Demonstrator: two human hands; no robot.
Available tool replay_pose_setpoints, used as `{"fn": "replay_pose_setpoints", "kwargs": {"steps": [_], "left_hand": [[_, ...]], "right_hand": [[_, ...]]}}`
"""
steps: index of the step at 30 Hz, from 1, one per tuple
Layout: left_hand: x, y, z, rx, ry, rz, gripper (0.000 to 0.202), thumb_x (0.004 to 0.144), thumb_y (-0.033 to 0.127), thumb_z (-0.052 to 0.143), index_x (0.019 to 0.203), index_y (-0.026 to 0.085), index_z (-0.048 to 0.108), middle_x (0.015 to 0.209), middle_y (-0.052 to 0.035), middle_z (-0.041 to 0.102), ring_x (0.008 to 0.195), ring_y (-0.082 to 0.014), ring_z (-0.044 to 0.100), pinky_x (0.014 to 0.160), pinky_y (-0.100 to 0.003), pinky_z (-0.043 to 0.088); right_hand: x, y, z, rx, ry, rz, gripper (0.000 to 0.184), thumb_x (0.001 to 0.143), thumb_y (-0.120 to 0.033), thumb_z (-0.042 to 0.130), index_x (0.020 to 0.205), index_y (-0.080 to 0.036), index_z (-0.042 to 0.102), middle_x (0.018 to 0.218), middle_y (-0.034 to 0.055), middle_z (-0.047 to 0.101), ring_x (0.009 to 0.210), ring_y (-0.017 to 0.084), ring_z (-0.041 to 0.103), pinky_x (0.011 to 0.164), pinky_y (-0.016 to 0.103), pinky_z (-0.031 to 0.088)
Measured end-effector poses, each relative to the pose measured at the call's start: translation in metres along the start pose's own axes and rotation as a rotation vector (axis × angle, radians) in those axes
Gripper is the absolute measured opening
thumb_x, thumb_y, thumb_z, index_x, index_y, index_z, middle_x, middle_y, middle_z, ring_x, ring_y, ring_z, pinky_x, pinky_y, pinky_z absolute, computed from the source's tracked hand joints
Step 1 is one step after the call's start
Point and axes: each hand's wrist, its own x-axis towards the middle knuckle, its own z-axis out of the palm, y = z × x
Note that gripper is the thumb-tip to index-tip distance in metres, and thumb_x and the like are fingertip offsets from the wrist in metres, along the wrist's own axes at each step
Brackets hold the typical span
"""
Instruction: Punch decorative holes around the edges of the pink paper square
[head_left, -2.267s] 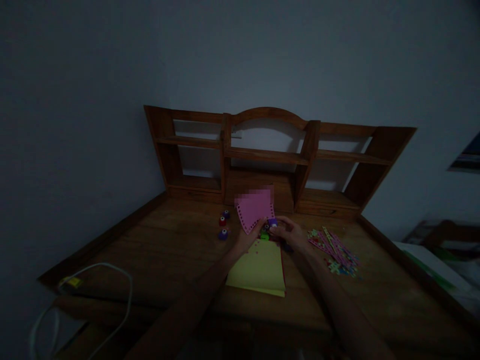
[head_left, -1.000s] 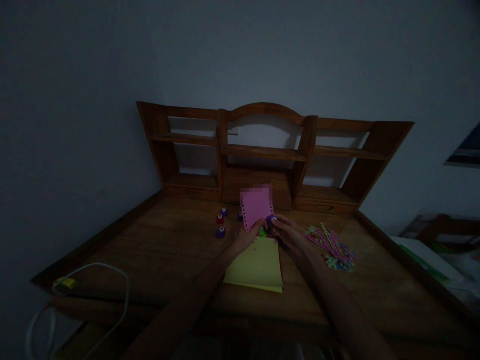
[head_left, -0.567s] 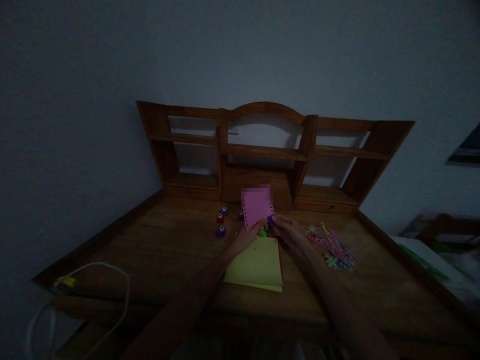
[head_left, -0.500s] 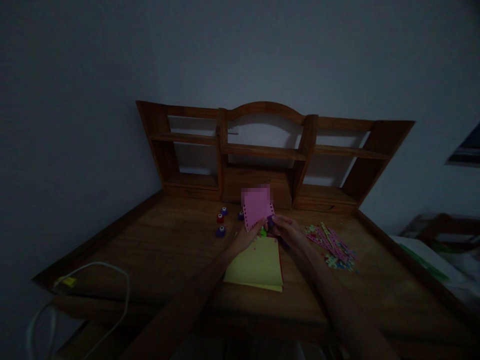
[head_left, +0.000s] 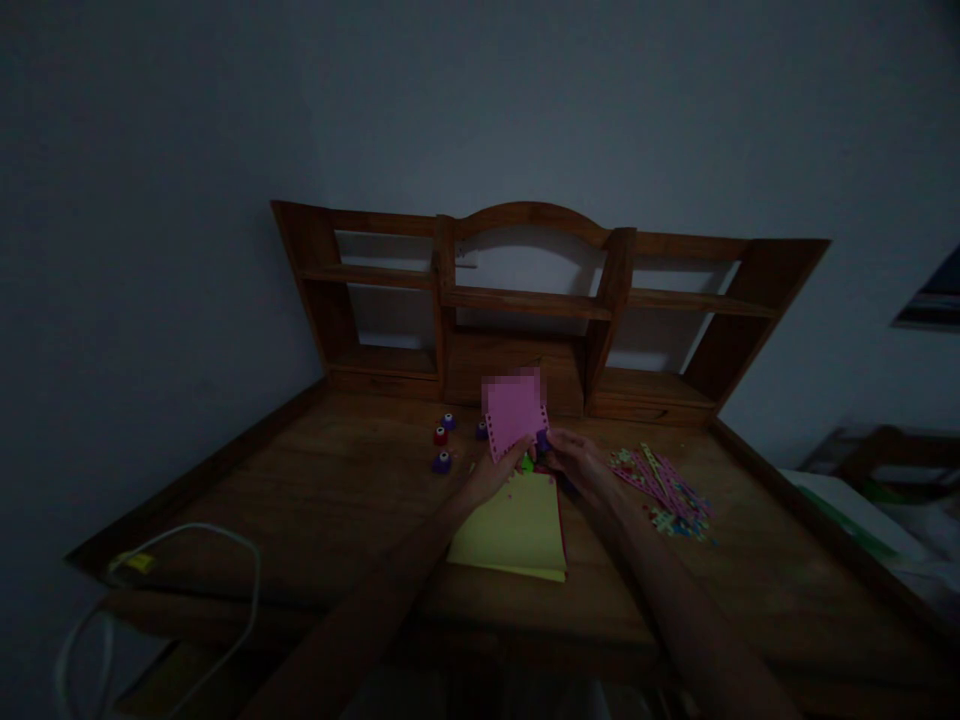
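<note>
A pink sheet of paper (head_left: 516, 412) with small holes punched along its side edges is tilted up in front of me. My left hand (head_left: 504, 468) pinches its lower edge. At the sheet's lower right corner, my right hand (head_left: 581, 462) is closed around a purple craft punch (head_left: 542, 440). A bright green piece (head_left: 527, 463) shows between the hands; its kind is unclear. Under them lies a yellow sheet of paper (head_left: 514, 525) with a few tiny pink bits on it. To the left stand a red craft punch (head_left: 440, 436) and several purple ones, including this purple punch (head_left: 442, 462).
A pile of pink and yellow paper strips (head_left: 664, 480) with small coloured pieces lies to the right. Behind rises a wooden shelf unit (head_left: 525, 300) on the desk (head_left: 337, 500). A white cable (head_left: 255, 570) loops over the front left edge.
My right hand has shifted very slightly at the purple craft punch. The pink sheet and my left hand stay nearly where they were.
</note>
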Motion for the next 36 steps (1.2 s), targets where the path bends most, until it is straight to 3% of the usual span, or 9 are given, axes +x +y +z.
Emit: {"fn": "replay_pose_setpoints", "kwargs": {"steps": [6,13,23,29,36], "left_hand": [[-0.002,0.003,-0.002,0.07,-0.058,0.019,0.036,0.084,0.052,0.055,0.08,0.017,0.063,0.071,-0.0016,0.06,0.061,-0.0141,0.053,0.056,-0.025,0.043],[0.0,0.002,-0.001,0.078,-0.05,0.046,0.037,0.085,0.051,0.055,0.081,0.016,0.063,0.073,-0.0027,0.061,0.062,-0.014,0.053,0.058,-0.025,0.044],[-0.002,0.007,-0.003,0.088,-0.061,0.072,0.036,0.086,0.051,0.054,0.081,0.016,0.062,0.074,-0.0028,0.06,0.064,-0.0146,0.053,0.059,-0.026,0.042],[0.001,0.002,-0.002,0.064,-0.062,0.057,0.039,0.084,0.054,0.055,0.077,0.017,0.061,0.069,-0.0011,0.057,0.062,-0.0143,0.052,0.059,-0.026,0.042],[-0.004,0.012,-0.001,0.07,-0.096,0.077,0.039,0.087,0.051,0.053,0.068,0.017,0.059,0.064,-0.0014,0.056,0.06,-0.0142,0.051,0.058,-0.026,0.042]], "right_hand": [[0.002,0.003,-0.003,-0.01,0.016,-0.004,0.024,0.072,-0.039,0.078,0.082,-0.02,0.07,0.076,0.0022,0.069,0.058,0.013,0.056,0.059,0.027,0.046],[0.003,0.004,-0.002,-0.029,0.048,-0.013,0.025,0.07,-0.04,0.079,0.081,-0.02,0.07,0.063,-0.0008,0.062,0.049,0.01,0.046,0.053,0.026,0.044],[0.0,0.0,0.004,-0.057,0.069,-0.035,0.027,0.069,-0.039,0.08,0.082,-0.018,0.07,0.061,-0.0017,0.058,0.048,0.009,0.041,0.052,0.025,0.043],[-0.001,-0.001,0.006,-0.077,0.096,-0.026,0.031,0.067,-0.043,0.081,0.081,-0.018,0.068,0.052,-0.0053,0.05,0.045,0.009,0.041,0.048,0.024,0.042],[-0.003,-0.003,0.009,-0.038,0.101,-0.049,0.028,0.065,-0.037,0.083,0.081,-0.018,0.069,0.056,-0.0037,0.057,0.049,0.01,0.047,0.057,0.028,0.049]]}}
